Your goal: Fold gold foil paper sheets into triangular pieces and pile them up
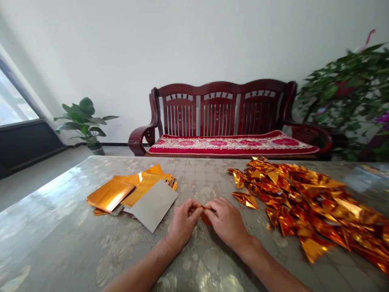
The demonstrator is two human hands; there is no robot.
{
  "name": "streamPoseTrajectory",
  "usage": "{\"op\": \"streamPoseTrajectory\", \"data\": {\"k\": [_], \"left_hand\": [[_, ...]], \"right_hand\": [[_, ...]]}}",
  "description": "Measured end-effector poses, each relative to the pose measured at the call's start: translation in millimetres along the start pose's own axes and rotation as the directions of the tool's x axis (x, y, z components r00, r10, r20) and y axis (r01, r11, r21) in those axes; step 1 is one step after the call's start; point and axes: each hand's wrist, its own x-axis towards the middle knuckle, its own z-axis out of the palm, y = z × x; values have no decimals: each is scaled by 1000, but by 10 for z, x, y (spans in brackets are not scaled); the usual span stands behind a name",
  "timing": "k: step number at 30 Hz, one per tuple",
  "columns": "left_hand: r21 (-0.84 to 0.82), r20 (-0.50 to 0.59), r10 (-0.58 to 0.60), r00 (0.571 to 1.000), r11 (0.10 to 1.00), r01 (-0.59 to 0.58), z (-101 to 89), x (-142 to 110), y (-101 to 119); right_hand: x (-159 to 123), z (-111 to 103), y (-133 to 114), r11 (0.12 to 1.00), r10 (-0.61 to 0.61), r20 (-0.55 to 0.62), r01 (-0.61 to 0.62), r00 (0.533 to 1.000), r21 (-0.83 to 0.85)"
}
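A piece of gold foil paper (206, 218) is pinched between my two hands above the table, mostly covered by my fingers. My left hand (186, 221) closes on its left edge with thumb and fingertips. From the other side, my right hand (226, 219) grips it the same way, the fingertips of both hands nearly meeting. To the left lies a loose stack of flat gold foil sheets (112, 194), one showing its pale grey back (154, 206). On the right spreads a large heap of folded gold foil pieces (291, 198), with a single folded piece (245, 200) at its near left side.
The table (75, 243) has a patterned, glossy cover. Behind it stands a dark red wooden bench (219, 109) with a red and white seat cover (225, 144). Potted plants stand at left (86, 117) and right (349, 93). A clear plastic item (363, 178) lies at the far right.
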Motion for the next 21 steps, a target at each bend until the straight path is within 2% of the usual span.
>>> {"op": "streamPoseTrajectory", "data": {"k": [3,5,6,8,11,15,21], "left_hand": [[-51,-24,-39,999,998,37,-27,49,-25],[-137,-69,-101,993,986,90,-50,93,-37],[-186,-85,-137,987,975,119,-62,114,-45],[-271,-109,-197,974,949,161,-85,147,-62],[-353,-130,-243,961,917,184,-105,164,-76],[-417,-148,-285,947,886,202,-97,155,-60],[-430,-178,-301,937,880,201,-61,137,-72]], "right_hand": [[43,-69,30,996,11,-3,-10,1000,91],[85,-110,86,957,88,-14,-80,996,277],[105,-121,128,907,154,-10,-138,988,398],[137,-118,229,744,297,27,-250,954,620],[145,-70,365,541,432,143,-382,891,749],[121,-17,396,426,408,271,-444,872,788],[121,5,283,375,311,302,-408,901,832]]}}
